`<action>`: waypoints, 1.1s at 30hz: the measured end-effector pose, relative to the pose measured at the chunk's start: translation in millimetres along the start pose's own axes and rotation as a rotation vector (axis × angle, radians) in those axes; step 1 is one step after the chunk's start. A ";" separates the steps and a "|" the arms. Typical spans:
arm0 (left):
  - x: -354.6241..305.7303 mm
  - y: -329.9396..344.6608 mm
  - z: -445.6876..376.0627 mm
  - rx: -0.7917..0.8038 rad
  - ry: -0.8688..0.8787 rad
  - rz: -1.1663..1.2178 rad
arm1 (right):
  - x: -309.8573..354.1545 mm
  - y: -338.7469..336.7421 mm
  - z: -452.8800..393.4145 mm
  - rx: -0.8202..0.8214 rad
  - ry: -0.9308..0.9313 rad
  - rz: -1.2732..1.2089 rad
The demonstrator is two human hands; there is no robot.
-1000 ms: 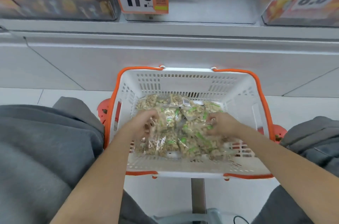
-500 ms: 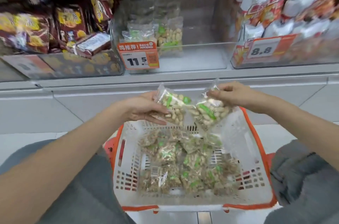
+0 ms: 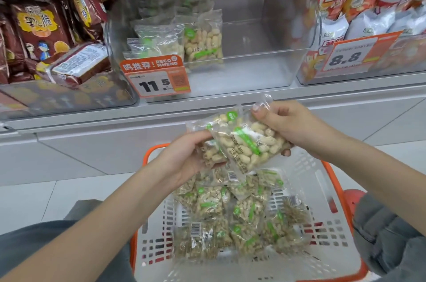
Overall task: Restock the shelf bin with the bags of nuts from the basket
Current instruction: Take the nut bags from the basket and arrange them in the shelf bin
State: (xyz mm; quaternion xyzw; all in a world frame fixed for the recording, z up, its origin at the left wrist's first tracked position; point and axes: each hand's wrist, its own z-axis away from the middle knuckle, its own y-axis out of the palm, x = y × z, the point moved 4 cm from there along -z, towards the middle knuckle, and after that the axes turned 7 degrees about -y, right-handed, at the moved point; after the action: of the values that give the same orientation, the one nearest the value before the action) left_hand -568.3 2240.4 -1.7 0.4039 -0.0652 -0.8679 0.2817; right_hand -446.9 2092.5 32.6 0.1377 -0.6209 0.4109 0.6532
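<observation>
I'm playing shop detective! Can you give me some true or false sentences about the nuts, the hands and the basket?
1. Each hand holds a bag of nuts. True: the left hand grips one bag, the right hand another.
2. The basket is empty. False: many bags of nuts lie in it.
3. The clear shelf bin already has some bags. True, at its left side.
4. The bin's price tag says 8.8. False: it says 11.5.
5. The held bags are inside the bin. False: they are above the basket.
</observation>
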 end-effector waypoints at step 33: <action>-8.5 34.9 24.4 0.435 0.097 0.028 | 49.5 -14.0 16.6 -0.143 -0.366 -0.063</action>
State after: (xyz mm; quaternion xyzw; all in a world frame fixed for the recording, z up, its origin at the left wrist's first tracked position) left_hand -566.7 2213.2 32.0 0.4956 -0.2431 -0.8088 0.2028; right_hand -453.9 2090.4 86.1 0.1828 -0.7524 0.3129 0.5500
